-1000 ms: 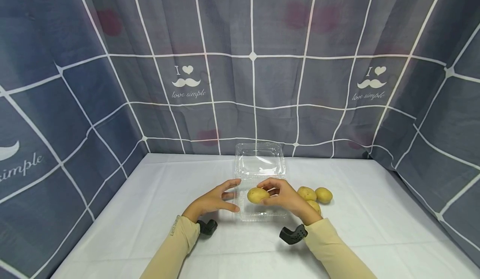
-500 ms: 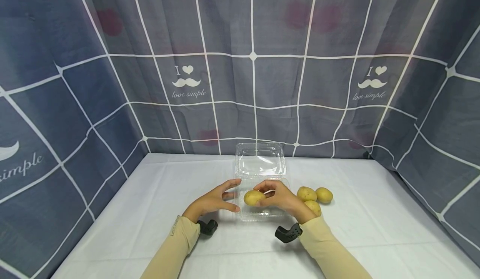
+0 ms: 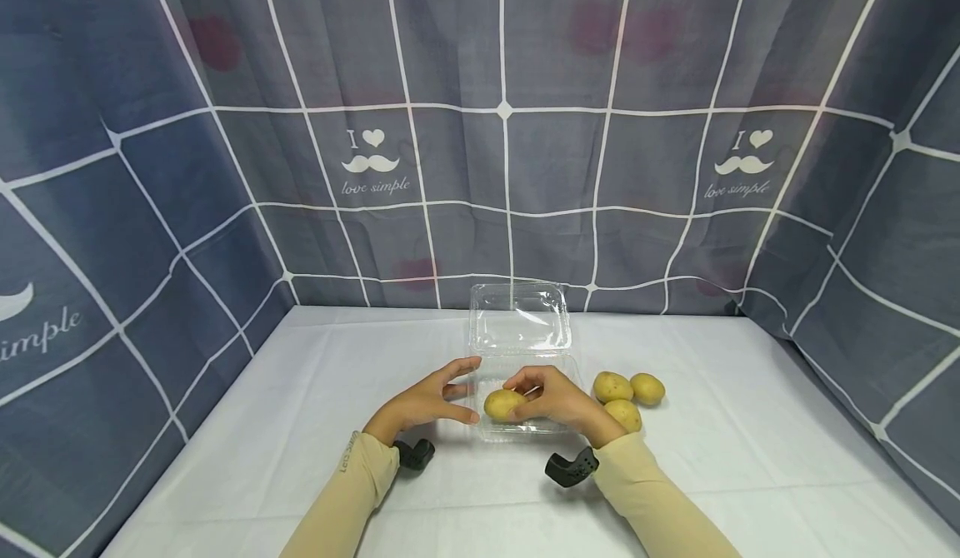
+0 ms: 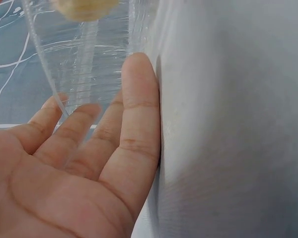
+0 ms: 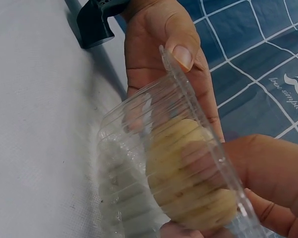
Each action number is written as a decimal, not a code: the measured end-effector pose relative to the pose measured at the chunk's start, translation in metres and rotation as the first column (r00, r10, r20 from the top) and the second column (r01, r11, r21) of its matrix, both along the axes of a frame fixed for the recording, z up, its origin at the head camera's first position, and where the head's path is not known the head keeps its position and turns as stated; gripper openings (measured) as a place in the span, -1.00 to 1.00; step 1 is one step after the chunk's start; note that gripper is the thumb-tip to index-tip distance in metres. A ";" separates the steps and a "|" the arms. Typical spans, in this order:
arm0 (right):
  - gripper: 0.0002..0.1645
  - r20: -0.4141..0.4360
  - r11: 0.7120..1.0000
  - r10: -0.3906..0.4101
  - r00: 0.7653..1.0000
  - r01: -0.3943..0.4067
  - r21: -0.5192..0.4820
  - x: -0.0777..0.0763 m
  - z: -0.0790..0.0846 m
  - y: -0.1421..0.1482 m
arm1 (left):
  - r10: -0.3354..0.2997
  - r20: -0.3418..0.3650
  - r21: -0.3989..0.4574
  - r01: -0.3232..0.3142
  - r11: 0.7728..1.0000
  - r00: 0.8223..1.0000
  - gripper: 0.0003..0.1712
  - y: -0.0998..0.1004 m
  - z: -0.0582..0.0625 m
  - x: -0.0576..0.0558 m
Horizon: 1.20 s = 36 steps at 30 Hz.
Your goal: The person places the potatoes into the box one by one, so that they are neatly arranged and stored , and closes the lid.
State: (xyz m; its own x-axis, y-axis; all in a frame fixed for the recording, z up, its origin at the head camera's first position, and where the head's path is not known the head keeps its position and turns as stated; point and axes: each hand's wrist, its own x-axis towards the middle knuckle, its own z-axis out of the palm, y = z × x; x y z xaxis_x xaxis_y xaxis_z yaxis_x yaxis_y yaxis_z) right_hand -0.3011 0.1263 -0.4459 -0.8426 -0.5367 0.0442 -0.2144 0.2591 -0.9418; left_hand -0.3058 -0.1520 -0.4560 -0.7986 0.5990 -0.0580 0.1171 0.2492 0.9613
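A yellow potato (image 3: 499,406) is in the bottom half of a clear plastic clamshell box (image 3: 525,435), near its left wall. My right hand (image 3: 558,397) reaches over the box and pinches the potato between thumb and fingers; in the right wrist view, this potato (image 5: 186,173) shows through the clear wall beside my right thumb (image 5: 268,163). At the box's left side is my left hand (image 3: 429,398), thumb and fingers spread apart. In the left wrist view its straight fingers (image 4: 139,99) lie along the clear wall.
The box's lid (image 3: 517,318) stands raised at the back. Three more potatoes sit to the right of the box: one potato (image 3: 612,386), a second potato (image 3: 647,389) and a nearer potato (image 3: 622,414). A dark checked curtain (image 3: 450,158) surrounds the white table (image 3: 337,358).
My right hand has carried the potato a little left and down into the box. My left hand has stayed at the box's left side.
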 end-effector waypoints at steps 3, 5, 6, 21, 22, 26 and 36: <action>-0.53 0.004 1.000 0.010 1.000 -0.010 0.018 0.001 -0.001 0.000 | 0.000 0.003 -0.001 0.000 1.000 1.000 0.16 0.000 0.000 0.000; -0.54 -0.004 0.999 0.019 1.000 -0.019 0.032 0.001 -0.001 -0.001 | 0.000 0.002 -0.005 0.000 1.000 1.000 0.16 0.000 0.000 0.000; -0.54 -0.012 0.999 0.027 1.000 -0.027 0.039 0.001 -0.001 -0.001 | -0.001 0.000 -0.005 0.001 1.000 1.000 0.16 0.000 0.000 -0.001; -0.60 -0.034 0.994 0.104 0.994 -0.102 0.044 0.000 -0.004 0.000 | -0.008 0.003 0.008 0.008 1.000 1.000 0.17 -0.001 0.000 0.001; -0.60 -0.032 0.993 0.109 0.994 -0.107 0.047 -0.001 -0.004 0.000 | -0.009 0.003 0.010 0.009 1.000 1.000 0.17 -0.001 0.000 0.001; -0.62 -0.015 0.991 0.119 0.993 -0.118 0.058 -0.001 -0.003 -0.001 | -0.010 0.004 0.012 0.010 1.000 1.000 0.18 -0.001 0.000 0.001; -0.61 0.034 0.992 0.119 0.992 -0.120 0.045 0.002 -0.002 0.000 | -0.008 0.002 0.009 0.008 1.000 1.000 0.17 -0.001 0.000 0.002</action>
State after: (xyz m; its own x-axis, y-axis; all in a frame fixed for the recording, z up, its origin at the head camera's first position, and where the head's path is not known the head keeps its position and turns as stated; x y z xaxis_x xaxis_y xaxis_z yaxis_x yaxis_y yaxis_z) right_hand -0.2994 0.1259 -0.4478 -0.7728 -0.6346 -0.0088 -0.2172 0.2774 -0.9359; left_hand -0.3040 -0.1529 -0.4564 -0.7936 0.6060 -0.0542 0.1169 0.2393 0.9639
